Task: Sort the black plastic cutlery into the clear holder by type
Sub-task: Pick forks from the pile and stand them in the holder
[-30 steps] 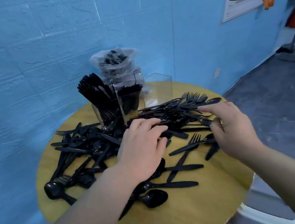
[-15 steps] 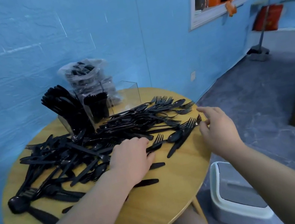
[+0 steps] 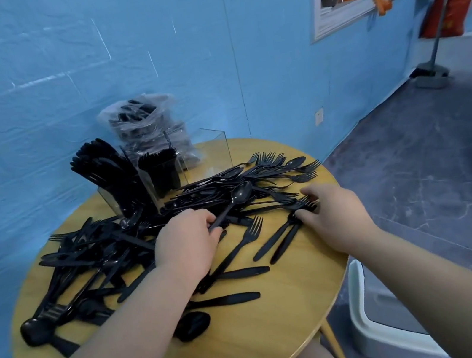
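From the head view, my left hand point(image 3: 184, 243) pinches a spoon point(image 3: 233, 201) by its handle, bowl raised over the cutlery pile point(image 3: 109, 250) on the round worktop point(image 3: 255, 341). My right hand point(image 3: 333, 215) lies on a few forks point(image 3: 289, 227) near the worktop's right edge, fingers curled onto them. The clear holder point(image 3: 162, 172) stands behind the pile; two of its compartments hold cutlery.

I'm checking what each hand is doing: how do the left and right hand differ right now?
The left hand pinches a spoon by its handle, bowl raised above the pile; the right hand lies on forks at the table's edge, lifting nothing. The left sits mid-pile, the right at the pile's right side. Both are bare, palm down.
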